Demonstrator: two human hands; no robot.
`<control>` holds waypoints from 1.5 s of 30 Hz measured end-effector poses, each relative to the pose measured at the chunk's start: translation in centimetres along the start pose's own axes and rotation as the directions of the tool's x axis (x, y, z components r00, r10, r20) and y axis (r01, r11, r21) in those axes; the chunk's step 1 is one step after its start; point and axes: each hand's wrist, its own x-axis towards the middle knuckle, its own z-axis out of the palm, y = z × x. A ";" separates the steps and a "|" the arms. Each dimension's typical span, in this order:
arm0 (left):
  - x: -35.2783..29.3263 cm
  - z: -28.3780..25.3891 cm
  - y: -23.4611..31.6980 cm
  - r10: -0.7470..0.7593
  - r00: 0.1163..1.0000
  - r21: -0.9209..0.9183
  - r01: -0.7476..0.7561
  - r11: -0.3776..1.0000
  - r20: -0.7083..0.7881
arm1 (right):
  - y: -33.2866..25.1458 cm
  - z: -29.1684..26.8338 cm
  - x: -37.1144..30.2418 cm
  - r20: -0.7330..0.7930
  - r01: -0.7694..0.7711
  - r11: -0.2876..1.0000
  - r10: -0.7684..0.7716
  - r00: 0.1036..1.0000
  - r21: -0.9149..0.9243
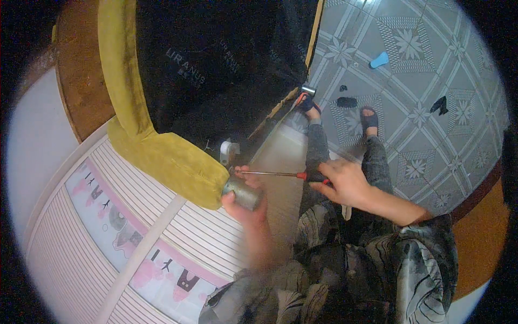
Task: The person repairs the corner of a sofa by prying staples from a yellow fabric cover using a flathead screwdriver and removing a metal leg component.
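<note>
My left hand (252, 211) is wrapped round a silvery metal cylinder (245, 195), which looks like a furniture leg, at the near corner of an upturned yellow upholstered seat (167, 162). In my right hand (348, 182) is a screwdriver (272, 173) with a red and black handle. Its long shaft points left, and the tip reaches the top of the cylinder beside my left fingers. What the tip touches is too small to tell. A white curved piece (231, 148) stands just beyond the cylinder. Black cloth (210, 70) covers the seat's underside.
A second metal leg (308, 90) shows at the seat's far corner, next to my foot. A striped cabinet (162, 210) with pink pictures stands at left. On the tiled floor (415, 135) lie a blue object (379, 60) and dark pieces (440, 105).
</note>
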 end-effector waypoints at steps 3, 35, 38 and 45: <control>-0.1 0.8 -0.2 0.036 0.999 0.039 -0.035 0.999 -0.033 | -1.4 1.4 -0.9 -0.070 -0.022 0.996 0.016 0.997 -0.090; 0.2 -1.2 0.8 0.039 0.999 0.241 -0.035 0.970 -0.012 | -3.1 -1.5 -3.0 -0.004 -0.025 0.990 0.025 1.000 -0.139; 0.2 -0.7 -0.1 0.015 1.000 0.232 -0.016 0.973 0.006 | -1.6 -0.3 -2.2 -0.097 0.001 0.992 -0.014 0.995 -0.127; -0.3 -0.4 0.5 -0.020 0.995 0.115 0.009 0.993 0.099 | -0.1 0.9 -0.8 0.746 -0.823 0.162 0.356 0.563 0.544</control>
